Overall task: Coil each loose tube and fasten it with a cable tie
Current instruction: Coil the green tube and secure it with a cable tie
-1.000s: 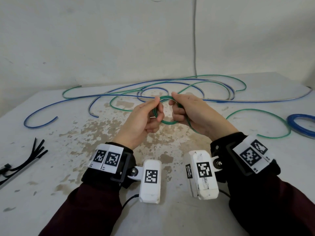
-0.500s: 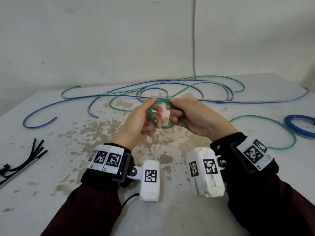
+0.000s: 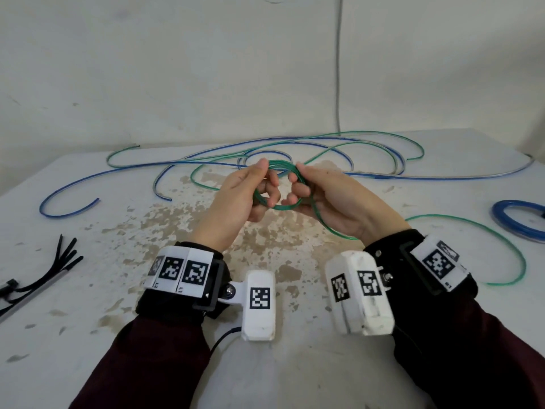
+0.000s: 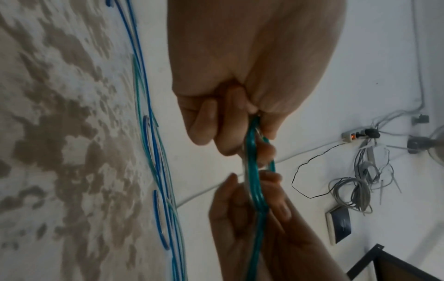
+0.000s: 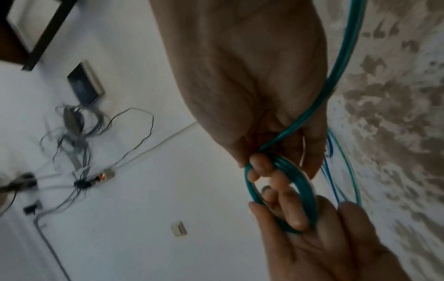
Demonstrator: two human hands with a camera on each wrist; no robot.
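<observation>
Since a second ago the green coil point(image 3: 278, 184) has gained another turn and drawn smaller and tighter, while the slack of the same green tube point(image 3: 472, 228) on the right side of the counter point(image 3: 73, 364) has pulled in toward the hands, so less remains to wind. The coil is held above the middle of the counter: the left hand point(image 3: 236, 202) has a narrow grip, fingers curled through the ring and thumb pinching its top, and the right hand point(image 3: 330, 199) also grips narrowly, fingers hooked round the opposite side with the tail running out under its palm. My judgement is that coiling of this tube is well along but unfinished, and no tie is on it yet. The cable ties point(image 3: 41, 276) lie in a bunch at the left edge, untouched. A finished blue coil point(image 3: 519, 219) sits at the right edge; loose blue and green tubes point(image 3: 295, 146) sprawl along the far edge. No containers are in view.
</observation>
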